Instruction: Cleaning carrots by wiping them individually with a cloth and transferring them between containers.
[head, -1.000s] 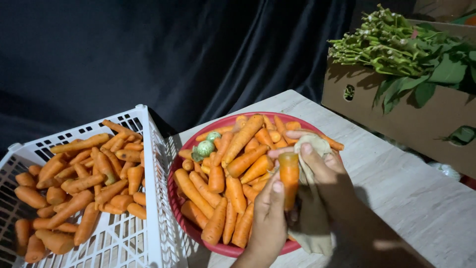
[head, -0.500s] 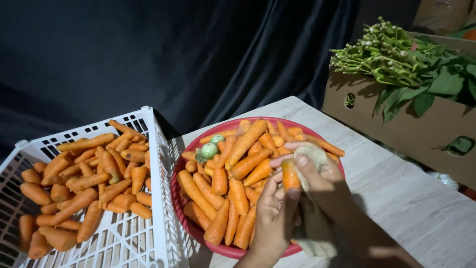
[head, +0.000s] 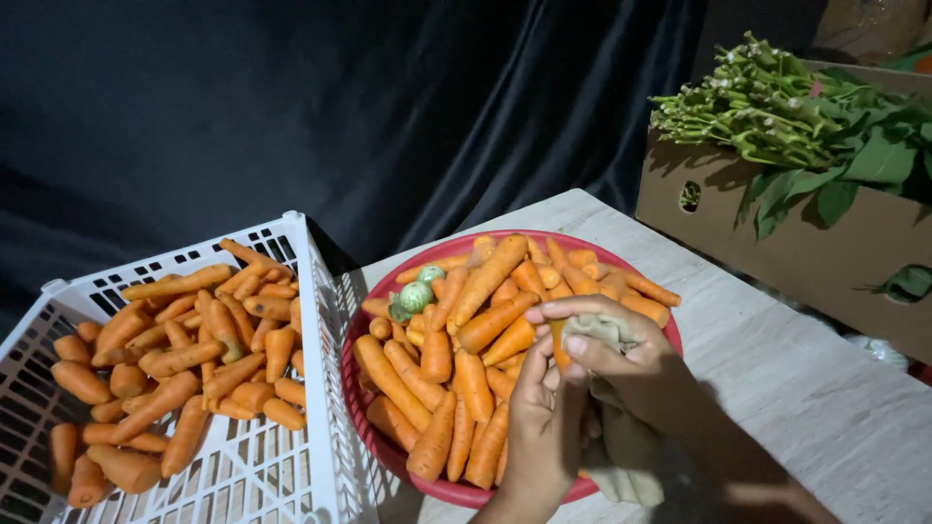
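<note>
Carrot (head: 558, 342) sits almost hidden between both hands above the red bowl (head: 361, 383): the left hand (head: 544, 417) pinches it from below, while the right hand (head: 631, 364) closes a cloth (head: 597, 330) over its top. More carrots fill the bowl and the white crate (head: 291, 466) beside it. Both rest on a pale counter (head: 825, 398), near a cardboard box (head: 777, 233) of greens (head: 786, 116), before a dark curtain (head: 340, 107).
</note>
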